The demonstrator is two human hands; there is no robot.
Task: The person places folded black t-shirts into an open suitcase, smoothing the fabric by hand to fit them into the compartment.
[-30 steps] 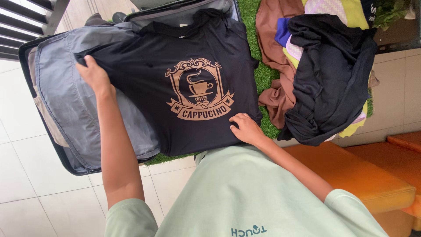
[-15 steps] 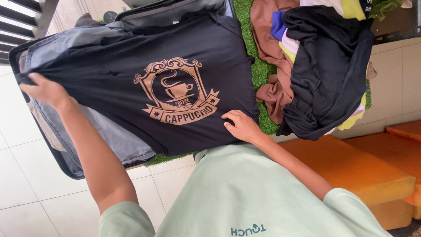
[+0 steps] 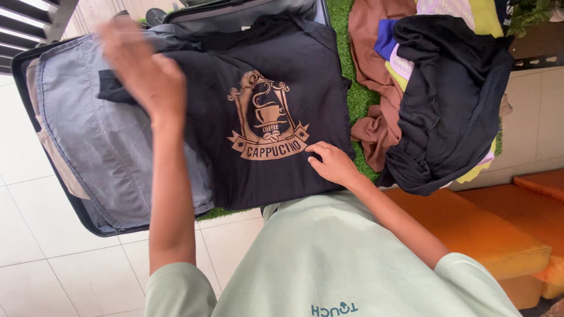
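Black shirt [image 3: 282, 76] under right hand [image 3: 332, 164], fingers flat; left hand [image 3: 141, 70] blurred, fingers apart.

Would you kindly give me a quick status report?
Left hand open, blurred, above black T-shirt. Right hand flat on it. Shirt lies over open suitcase.

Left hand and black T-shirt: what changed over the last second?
The left hand let go of the black T-shirt edge it had pulled outward and lifted, blurred, above it; the fabric slackened back. The right hand stayed pressed on the shirt; clothes pile unchanged.
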